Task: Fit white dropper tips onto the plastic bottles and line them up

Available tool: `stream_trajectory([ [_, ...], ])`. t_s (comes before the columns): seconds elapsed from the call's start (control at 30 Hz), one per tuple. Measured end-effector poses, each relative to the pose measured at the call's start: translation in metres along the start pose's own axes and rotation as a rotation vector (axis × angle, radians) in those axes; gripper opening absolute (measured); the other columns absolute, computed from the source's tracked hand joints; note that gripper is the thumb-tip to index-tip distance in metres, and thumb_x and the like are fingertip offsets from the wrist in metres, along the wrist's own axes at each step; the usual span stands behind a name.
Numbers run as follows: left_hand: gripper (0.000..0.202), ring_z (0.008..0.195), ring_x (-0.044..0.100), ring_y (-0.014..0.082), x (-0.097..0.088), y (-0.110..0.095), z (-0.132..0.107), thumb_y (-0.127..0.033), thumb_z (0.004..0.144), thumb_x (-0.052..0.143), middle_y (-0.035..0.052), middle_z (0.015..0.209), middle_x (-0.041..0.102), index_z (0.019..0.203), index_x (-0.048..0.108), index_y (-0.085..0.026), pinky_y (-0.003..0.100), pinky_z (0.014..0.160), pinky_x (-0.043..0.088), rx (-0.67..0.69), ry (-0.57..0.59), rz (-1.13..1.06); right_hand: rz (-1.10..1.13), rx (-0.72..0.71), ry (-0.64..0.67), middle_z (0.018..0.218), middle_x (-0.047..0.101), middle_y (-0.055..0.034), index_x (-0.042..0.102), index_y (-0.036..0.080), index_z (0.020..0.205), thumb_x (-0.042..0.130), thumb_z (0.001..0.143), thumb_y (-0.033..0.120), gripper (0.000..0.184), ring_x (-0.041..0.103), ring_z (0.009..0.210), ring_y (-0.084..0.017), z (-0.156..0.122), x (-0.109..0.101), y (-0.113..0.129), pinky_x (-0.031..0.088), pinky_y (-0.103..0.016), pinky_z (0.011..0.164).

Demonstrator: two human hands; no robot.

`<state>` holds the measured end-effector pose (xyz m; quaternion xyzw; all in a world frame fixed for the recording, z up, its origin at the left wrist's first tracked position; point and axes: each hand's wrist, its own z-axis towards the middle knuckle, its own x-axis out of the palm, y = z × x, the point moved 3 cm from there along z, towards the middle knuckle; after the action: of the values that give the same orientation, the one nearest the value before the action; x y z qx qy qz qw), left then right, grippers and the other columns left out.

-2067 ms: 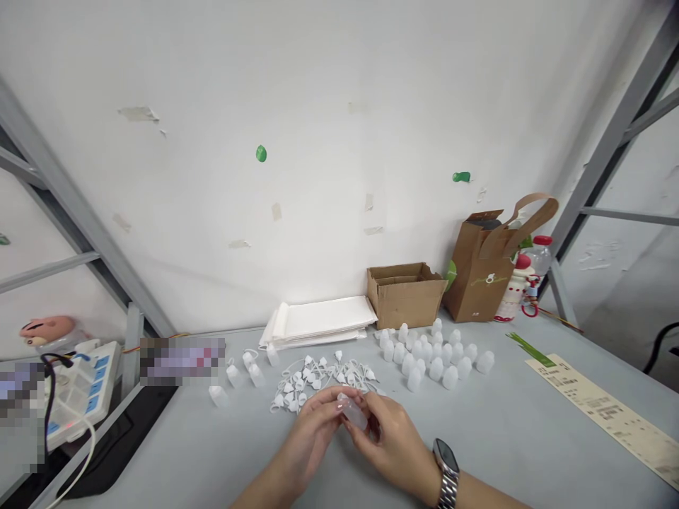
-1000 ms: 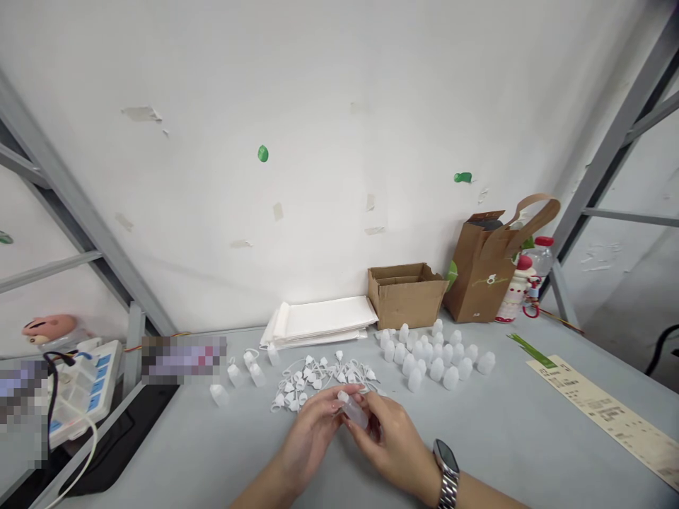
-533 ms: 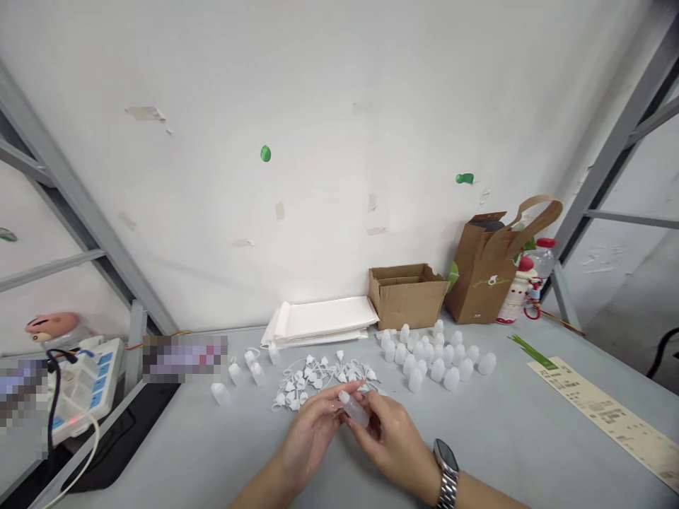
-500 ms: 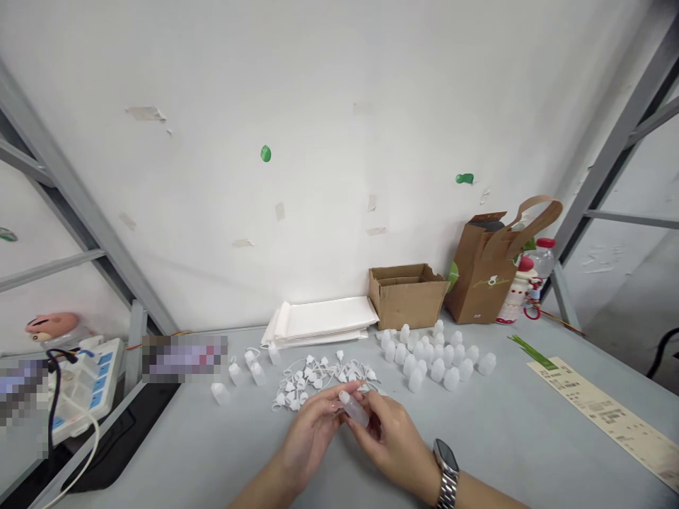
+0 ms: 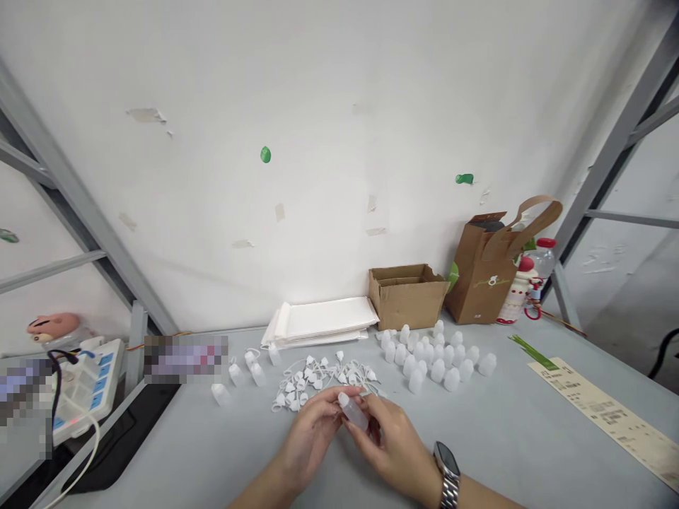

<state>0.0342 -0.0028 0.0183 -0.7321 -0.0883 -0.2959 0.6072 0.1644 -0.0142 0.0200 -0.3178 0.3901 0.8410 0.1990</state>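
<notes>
A small frosted plastic bottle (image 5: 353, 411) is held tilted at the near middle of the table, its neck pointing up and left. My right hand (image 5: 391, 433) is closed round its body, thumb on the near side. From the other side my left hand (image 5: 314, 428) is closed with its fingertips against the neck. Just beyond the hands lies a pile of white caps with loop straps (image 5: 303, 382), partly hidden by fingers. Several like bottles (image 5: 438, 370) stand in a group on the right. On the left are several bottles with white caps (image 5: 257, 374).
Against the wall lie white sheets (image 5: 326, 318), an open cardboard box (image 5: 411, 300) and a brown paper bag (image 5: 480, 276). A printed strip (image 5: 605, 410) lies right. At left are a power strip (image 5: 100, 385), cables and a black flat object (image 5: 124, 435).
The bottle has shifted slightly and stands a little more upright between the hands. Both hands stay in nearly the same place, and the things on the table have not moved.
</notes>
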Motion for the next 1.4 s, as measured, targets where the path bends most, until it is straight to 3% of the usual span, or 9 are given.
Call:
stream_trajectory([
  [0.2, 0.029, 0.087, 0.058, 0.0219, 0.0071, -0.0065, -0.0026, -0.015, 0.068, 0.057, 0.0073, 0.089, 0.067, 0.095, 0.067, -0.015, 0.035, 0.085, 0.039, 0.012, 0.082, -0.008, 0.011, 0.002, -0.018, 0.059, 0.055, 0.0008, 0.044, 0.02, 0.077, 0.047, 0.085, 0.028, 0.011, 0.05, 0.052, -0.013, 0.0019, -0.0044, 0.0009, 0.036, -0.022, 0.05],
  [0.43, 0.013, 0.087, 0.058, 0.02, 0.0079, -0.0052, -0.002, -0.027, 0.074, 0.064, 0.0061, 0.088, 0.065, 0.082, 0.063, -0.016, 0.032, 0.082, 0.041, 0.03, 0.012, 0.076, 0.033, 0.008, -0.019, 0.06, 0.055, 0.0006, 0.048, 0.018, 0.082, 0.048, 0.085, 0.027, 0.01, 0.049, 0.052, -0.012, 0.0022, -0.0044, 0.0008, 0.037, -0.022, 0.051],
  [0.8, 0.021, 0.083, 0.059, 0.0212, 0.0062, -0.003, -0.0029, -0.032, 0.067, 0.07, 0.0064, 0.083, 0.067, 0.081, 0.066, -0.016, 0.032, 0.077, 0.042, 0.063, -0.025, 0.141, 0.366, 0.129, 0.01, 0.064, 0.055, 0.0011, 0.05, 0.019, 0.079, 0.048, 0.084, 0.03, 0.013, 0.049, 0.054, -0.011, -0.0028, 0.0038, -0.0024, 0.04, -0.021, 0.05],
  [1.1, 0.021, 0.082, 0.059, 0.02, 0.0024, 0.0009, -0.0031, -0.029, 0.068, 0.07, 0.0059, 0.085, 0.068, 0.085, 0.068, -0.018, 0.032, 0.077, 0.043, 0.088, -0.021, 0.195, 0.424, 0.098, 0.065, 0.071, 0.058, -0.0006, 0.051, 0.018, 0.088, 0.047, 0.086, 0.031, 0.014, 0.051, 0.059, -0.012, -0.0013, 0.0, -0.0026, 0.042, -0.021, 0.055],
  [1.4, 0.041, 0.085, 0.06, 0.0197, 0.0047, -0.0065, -0.0047, -0.022, 0.061, 0.076, 0.0045, 0.091, 0.068, 0.1, 0.065, -0.021, 0.031, 0.078, 0.044, 0.073, -0.002, 0.197, 0.389, 0.084, 0.023, 0.064, 0.055, 0.0017, 0.051, 0.019, 0.084, 0.05, 0.083, 0.029, 0.01, 0.05, 0.054, -0.011, 0.0014, -0.0049, -0.0001, 0.042, -0.021, 0.053],
])
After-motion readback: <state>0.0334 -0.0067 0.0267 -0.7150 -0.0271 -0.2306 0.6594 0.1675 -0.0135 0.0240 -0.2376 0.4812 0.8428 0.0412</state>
